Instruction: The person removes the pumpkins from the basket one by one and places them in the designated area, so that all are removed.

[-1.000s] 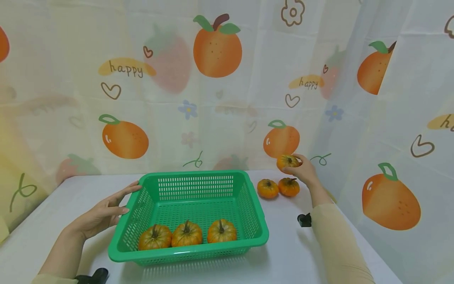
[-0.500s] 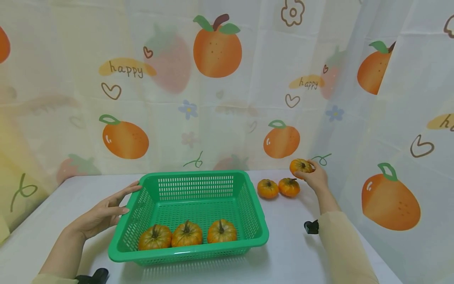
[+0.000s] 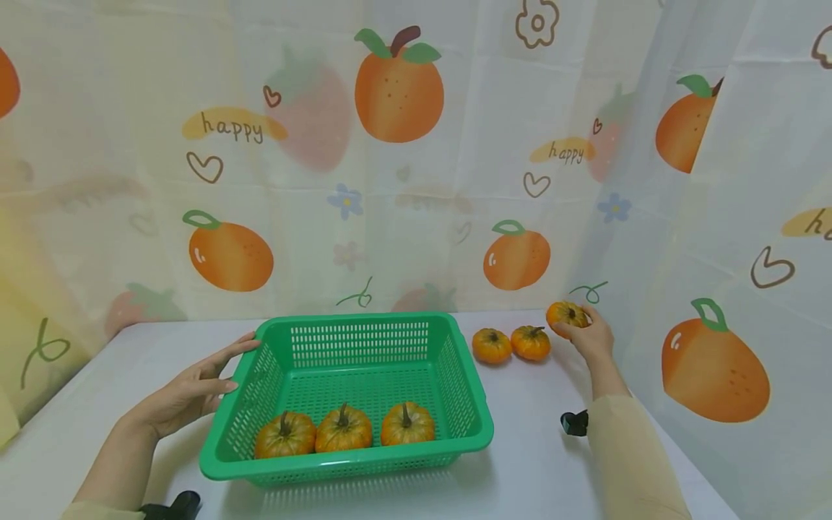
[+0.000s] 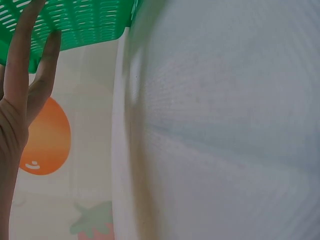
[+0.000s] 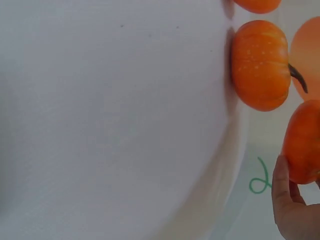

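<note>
A small orange pumpkin (image 3: 564, 315) is gripped by my right hand (image 3: 594, 338), near the table's far right side. In the right wrist view that pumpkin (image 5: 302, 142) is cut off by the frame edge, with the fingers on its side. My left hand (image 3: 188, 393) touches the left side of a green plastic basket (image 3: 455, 449) with outstretched fingers, also visible in the left wrist view. Inside the basket, along its near wall, sit three pumpkins: a left one (image 3: 284, 437), a middle one (image 3: 344, 431) and a right one (image 3: 407, 426), stems up.
Two more pumpkins, a left one (image 3: 492, 347) and a right one (image 3: 531, 344), stand on the white table (image 3: 520, 448) between the basket and my right hand. A fruit-print curtain (image 3: 403, 217) hangs behind the table and along its right side.
My right hand has carried its pumpkin to the right and lower, from above the two table pumpkins to their right. The left hand and the basket stay where they were.
</note>
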Motion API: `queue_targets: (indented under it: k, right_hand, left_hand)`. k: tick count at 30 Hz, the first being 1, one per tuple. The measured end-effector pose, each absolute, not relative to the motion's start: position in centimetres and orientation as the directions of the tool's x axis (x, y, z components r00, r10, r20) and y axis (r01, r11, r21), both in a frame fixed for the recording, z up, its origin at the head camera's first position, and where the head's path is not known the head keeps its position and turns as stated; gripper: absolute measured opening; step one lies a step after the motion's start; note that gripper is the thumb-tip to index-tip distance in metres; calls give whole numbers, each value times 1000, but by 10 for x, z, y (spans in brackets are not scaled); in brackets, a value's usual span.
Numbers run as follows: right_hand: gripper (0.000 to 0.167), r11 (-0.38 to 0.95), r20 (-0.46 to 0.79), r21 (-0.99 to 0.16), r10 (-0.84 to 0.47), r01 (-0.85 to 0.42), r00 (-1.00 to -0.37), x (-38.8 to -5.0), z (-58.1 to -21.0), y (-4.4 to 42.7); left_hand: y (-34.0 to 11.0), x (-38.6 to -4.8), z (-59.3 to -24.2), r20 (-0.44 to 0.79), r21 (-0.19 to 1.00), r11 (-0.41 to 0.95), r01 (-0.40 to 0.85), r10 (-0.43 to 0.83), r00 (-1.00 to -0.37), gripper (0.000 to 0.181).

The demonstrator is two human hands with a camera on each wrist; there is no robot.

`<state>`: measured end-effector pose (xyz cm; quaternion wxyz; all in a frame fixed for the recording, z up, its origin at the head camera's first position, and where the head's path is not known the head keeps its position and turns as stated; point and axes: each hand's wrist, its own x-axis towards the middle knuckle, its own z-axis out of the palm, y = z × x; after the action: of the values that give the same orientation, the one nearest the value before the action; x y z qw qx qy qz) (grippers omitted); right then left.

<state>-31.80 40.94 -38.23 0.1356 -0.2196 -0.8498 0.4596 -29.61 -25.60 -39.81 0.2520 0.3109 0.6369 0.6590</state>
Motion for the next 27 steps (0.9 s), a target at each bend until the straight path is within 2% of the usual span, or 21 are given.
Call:
queue_targets:
  k: [27]
  right_hand:
    - [78,560,-15,-757,500,337,-866,-310,-410,413]
  left_hand:
    - [-258,-298,-401,92,996,-61,70,727,-680,66]
